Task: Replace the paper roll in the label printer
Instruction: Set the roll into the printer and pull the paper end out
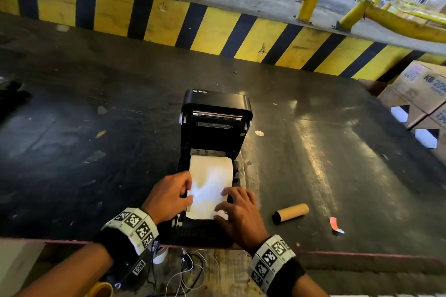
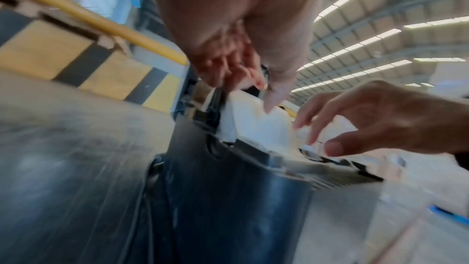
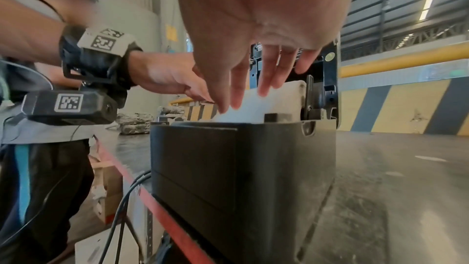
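The printer [image 1: 212,128] is placed on the dark table [image 1: 96,116], close to its near edge, and its lid [image 1: 216,106] is opened upward and away from the person. A white paper roll [image 1: 211,166] is seated inside the open body, and a strip of paper [image 1: 205,200] is drawn from it toward the front of the printer.

The left hand [image 1: 169,196] is laid at the left edge of the strip. Its thumb rests on the paper and the other fingers are bent beside the left wall of the printer; whether the edge is really pinched cannot be told, because the left wrist view is blurred. The right hand [image 1: 239,212] is held over the right edge of the strip with the fingers spread and only slightly bent. In the right wrist view the fingertips [image 3: 236,97] are pointed down onto the paper, so the strip is touched, not gripped.

A brown cardboard core [image 1: 290,213] is lying on its side on the table, to the right of the printer and apart from it. A small red scrap [image 1: 335,224] is seen further right. Cardboard boxes [image 1: 420,94] are stacked at the far right, and a yellow and black striped barrier [image 1: 169,24] is seen behind the table. Cables [image 1: 190,270] hang below the table edge.
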